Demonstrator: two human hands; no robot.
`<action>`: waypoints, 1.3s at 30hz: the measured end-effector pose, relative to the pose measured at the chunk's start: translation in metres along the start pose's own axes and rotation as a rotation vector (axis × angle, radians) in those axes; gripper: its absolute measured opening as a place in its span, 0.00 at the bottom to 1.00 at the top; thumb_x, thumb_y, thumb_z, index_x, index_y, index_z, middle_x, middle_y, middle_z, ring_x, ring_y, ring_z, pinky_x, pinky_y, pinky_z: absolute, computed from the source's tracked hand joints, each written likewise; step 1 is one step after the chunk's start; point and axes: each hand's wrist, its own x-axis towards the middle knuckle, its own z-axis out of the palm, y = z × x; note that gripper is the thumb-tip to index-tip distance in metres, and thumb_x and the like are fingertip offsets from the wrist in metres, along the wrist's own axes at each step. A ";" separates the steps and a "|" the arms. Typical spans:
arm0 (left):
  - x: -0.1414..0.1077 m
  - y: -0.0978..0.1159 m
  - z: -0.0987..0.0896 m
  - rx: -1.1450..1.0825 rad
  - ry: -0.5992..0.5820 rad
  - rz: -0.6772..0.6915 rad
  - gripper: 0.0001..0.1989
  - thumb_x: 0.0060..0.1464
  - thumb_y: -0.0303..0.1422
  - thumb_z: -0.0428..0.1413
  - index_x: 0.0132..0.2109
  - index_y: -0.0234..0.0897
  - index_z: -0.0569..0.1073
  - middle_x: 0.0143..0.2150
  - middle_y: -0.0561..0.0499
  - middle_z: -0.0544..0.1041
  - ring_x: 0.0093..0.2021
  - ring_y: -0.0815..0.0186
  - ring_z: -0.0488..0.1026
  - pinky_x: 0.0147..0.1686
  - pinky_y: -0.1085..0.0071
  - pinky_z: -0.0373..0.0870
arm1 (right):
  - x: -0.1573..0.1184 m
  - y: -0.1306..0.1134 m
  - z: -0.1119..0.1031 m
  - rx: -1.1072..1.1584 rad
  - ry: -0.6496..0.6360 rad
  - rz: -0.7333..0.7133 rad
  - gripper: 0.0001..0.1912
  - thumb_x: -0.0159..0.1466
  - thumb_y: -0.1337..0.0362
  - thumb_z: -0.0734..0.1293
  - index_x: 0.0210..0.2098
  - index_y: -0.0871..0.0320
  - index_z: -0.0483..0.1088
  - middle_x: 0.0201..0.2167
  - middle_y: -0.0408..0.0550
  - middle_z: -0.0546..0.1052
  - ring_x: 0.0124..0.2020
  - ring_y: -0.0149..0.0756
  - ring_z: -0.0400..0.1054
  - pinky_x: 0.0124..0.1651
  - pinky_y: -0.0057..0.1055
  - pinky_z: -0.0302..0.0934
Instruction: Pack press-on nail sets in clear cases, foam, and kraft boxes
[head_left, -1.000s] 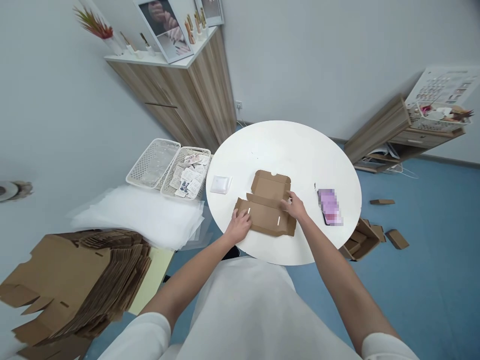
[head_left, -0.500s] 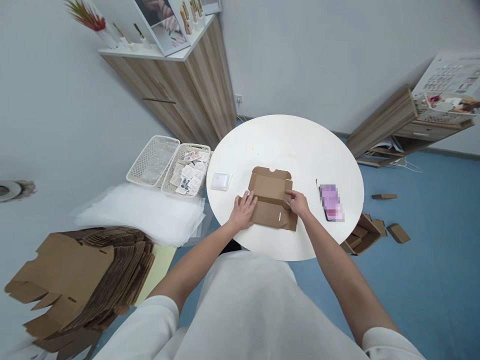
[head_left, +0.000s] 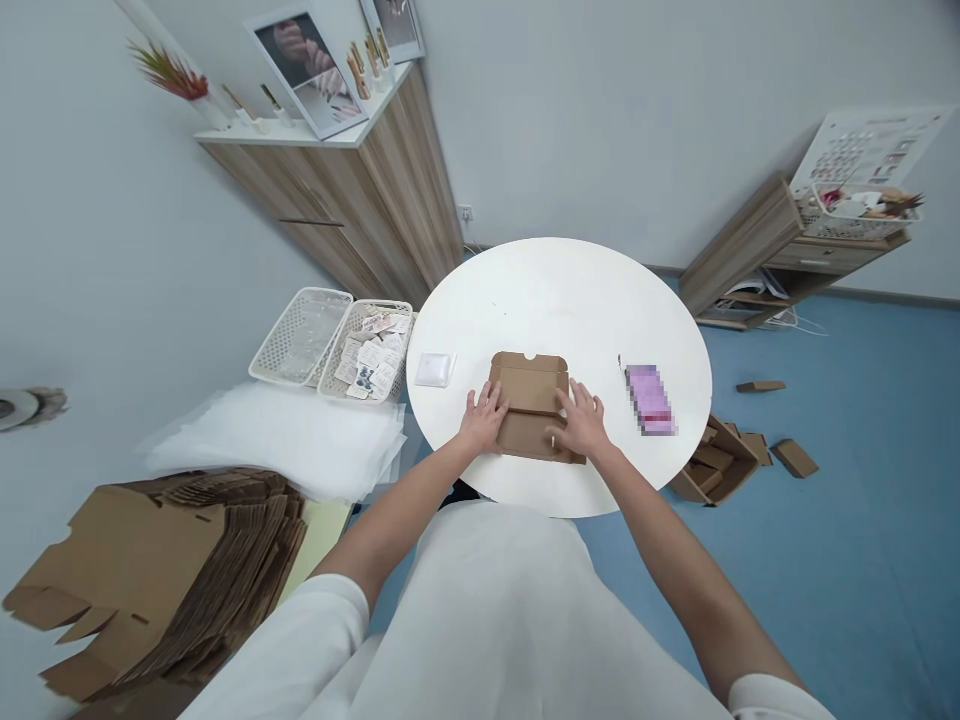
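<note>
Left hand (head_left: 482, 418): fingers spread and lightly bent, laid over the left edge of the box (head_left: 529, 432), not wrapped round it. Right hand (head_left: 583, 422): fingers apart, half curled, at the box's right side, thumb side toward the near panel; no closed grip visible. Exact fingertip contact there: can't tell.

Box is brown card, part folded, open side up, on the near-middle of the round white table (head_left: 570, 300). Far flap has a notch in its edge; small white slot on the near panel, by the right fingers.

Packet (head_left: 433, 369), clear/white, on table well left of the box. Phone (head_left: 651, 400), purple and pixelated, on table to the right.

Off table, left: two white baskets (head_left: 271, 352) side by side, cards in the nearer one; translucent sheets (head_left: 277, 440); thick stack of flat card (head_left: 150, 560). Right: carton (head_left: 739, 478) on the floor with small boxes inside, more loose boxes (head_left: 795, 458) beyond it.
</note>
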 end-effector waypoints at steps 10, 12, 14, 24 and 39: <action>-0.039 -0.010 0.012 -0.328 0.129 -0.212 0.59 0.24 0.48 0.65 0.63 0.40 0.45 0.66 0.42 0.30 0.62 0.43 0.25 0.57 0.47 0.31 | -0.011 -0.016 0.031 -0.299 -0.115 -0.269 0.60 0.40 0.47 0.70 0.62 0.61 0.36 0.62 0.58 0.46 0.63 0.52 0.30 0.58 0.57 0.25; -0.058 -0.021 0.026 -0.557 0.179 -0.450 0.57 0.30 0.51 0.61 0.63 0.39 0.41 0.65 0.39 0.33 0.63 0.44 0.31 0.56 0.47 0.39 | -0.011 -0.014 0.032 -0.291 -0.108 -0.278 0.59 0.40 0.48 0.69 0.62 0.61 0.36 0.62 0.58 0.47 0.63 0.52 0.31 0.58 0.57 0.26; -0.073 -0.030 0.041 -0.875 0.139 -0.610 0.52 0.38 0.49 0.58 0.63 0.36 0.40 0.64 0.35 0.45 0.62 0.48 0.46 0.54 0.54 0.52 | -0.010 -0.013 0.032 -0.283 -0.105 -0.286 0.59 0.40 0.47 0.69 0.62 0.60 0.36 0.62 0.58 0.47 0.63 0.53 0.31 0.57 0.57 0.26; -0.057 -0.020 0.053 -1.186 0.233 -0.628 0.23 0.46 0.25 0.53 0.52 0.31 0.65 0.47 0.43 0.72 0.42 0.63 0.72 0.44 0.69 0.66 | -0.013 -0.016 0.038 -0.246 -0.094 -0.273 0.54 0.45 0.50 0.67 0.62 0.60 0.34 0.62 0.58 0.48 0.62 0.51 0.34 0.57 0.57 0.30; -0.057 0.004 0.044 -0.899 0.286 -0.504 0.19 0.48 0.37 0.53 0.48 0.35 0.69 0.49 0.44 0.66 0.47 0.63 0.67 0.47 0.69 0.65 | -0.018 -0.033 0.041 -0.189 -0.115 -0.233 0.53 0.46 0.52 0.67 0.62 0.59 0.34 0.62 0.58 0.46 0.63 0.51 0.35 0.57 0.54 0.31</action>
